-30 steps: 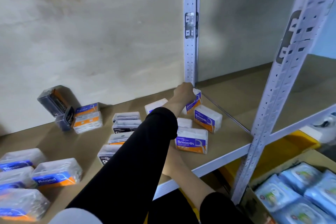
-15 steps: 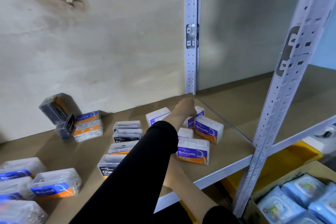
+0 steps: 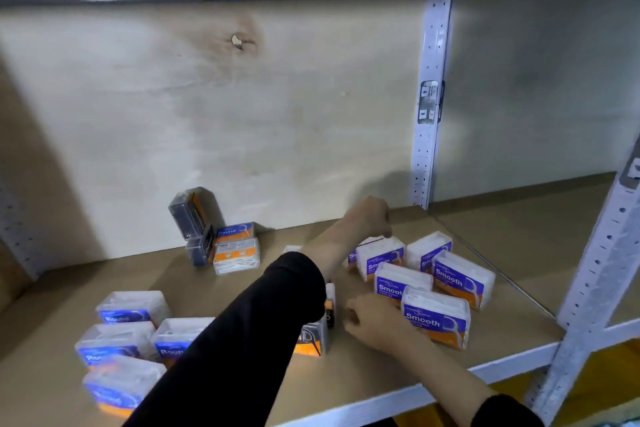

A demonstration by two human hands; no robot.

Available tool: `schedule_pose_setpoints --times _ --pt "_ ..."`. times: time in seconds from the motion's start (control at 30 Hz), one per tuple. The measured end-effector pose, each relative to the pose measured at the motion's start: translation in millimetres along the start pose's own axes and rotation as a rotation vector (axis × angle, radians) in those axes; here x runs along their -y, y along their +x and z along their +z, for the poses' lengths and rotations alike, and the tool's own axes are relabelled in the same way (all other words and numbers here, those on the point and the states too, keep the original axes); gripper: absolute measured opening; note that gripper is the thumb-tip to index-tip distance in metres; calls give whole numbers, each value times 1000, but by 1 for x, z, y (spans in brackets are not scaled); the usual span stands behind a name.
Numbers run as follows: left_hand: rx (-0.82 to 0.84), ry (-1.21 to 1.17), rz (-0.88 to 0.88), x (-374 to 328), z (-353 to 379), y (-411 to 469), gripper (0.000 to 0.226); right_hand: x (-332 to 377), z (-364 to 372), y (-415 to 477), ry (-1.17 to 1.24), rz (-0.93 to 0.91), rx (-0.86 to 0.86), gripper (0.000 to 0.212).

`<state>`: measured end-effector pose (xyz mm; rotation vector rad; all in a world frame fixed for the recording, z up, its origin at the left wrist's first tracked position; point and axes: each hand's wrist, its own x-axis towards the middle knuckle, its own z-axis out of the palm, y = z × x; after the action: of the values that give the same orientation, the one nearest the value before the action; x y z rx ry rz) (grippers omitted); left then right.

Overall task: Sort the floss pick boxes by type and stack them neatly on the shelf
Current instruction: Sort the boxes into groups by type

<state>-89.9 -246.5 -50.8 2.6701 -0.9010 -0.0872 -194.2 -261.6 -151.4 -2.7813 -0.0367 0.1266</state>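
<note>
Several white "Smooth" floss pick boxes [image 3: 460, 281] with purple and orange labels sit grouped at the right of the wooden shelf [image 3: 242, 291]. My left hand [image 3: 369, 218] reaches over them, its fingers curled down onto the top of the rearmost Smooth box [image 3: 379, 255]. Lower down, my right hand [image 3: 374, 322] lies between the nearest Smooth box [image 3: 436, 317] and a dark "Charcoal" box [image 3: 311, 336]; its grip is blurred. My left sleeve hides other dark boxes. Clear "Round" boxes [image 3: 131, 307] with blue labels lie at the front left.
At the back wall stand two dark boxes [image 3: 190, 211] and two orange-labelled Round boxes [image 3: 235, 253]. A perforated metal post [image 3: 429, 114] rises at the back right corner, another post [image 3: 595, 270] at the front right. An upper shelf runs overhead.
My left hand moved from the back post down and left with a Smooth box, into the group. My right hand came up onto the shelf. The camera moved closer and turned left.
</note>
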Motion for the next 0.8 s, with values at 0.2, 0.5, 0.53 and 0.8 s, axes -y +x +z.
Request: schedule_pose_setpoints --times 0.2,0.5,0.53,0.8 --pt "-82 30 -114 76 -24 -30 30 18 -37 5 -91 -57 27 26" --pt "-104 112 -303 185 -44 -60 29 37 -71 47 -104 -87 -18 35" --pt "-98 135 -307 194 -43 -62 30 40 -73 53 -99 -99 -35 35" --pt "109 274 -302 254 -13 -60 47 70 -54 131 -44 -169 -73 33"
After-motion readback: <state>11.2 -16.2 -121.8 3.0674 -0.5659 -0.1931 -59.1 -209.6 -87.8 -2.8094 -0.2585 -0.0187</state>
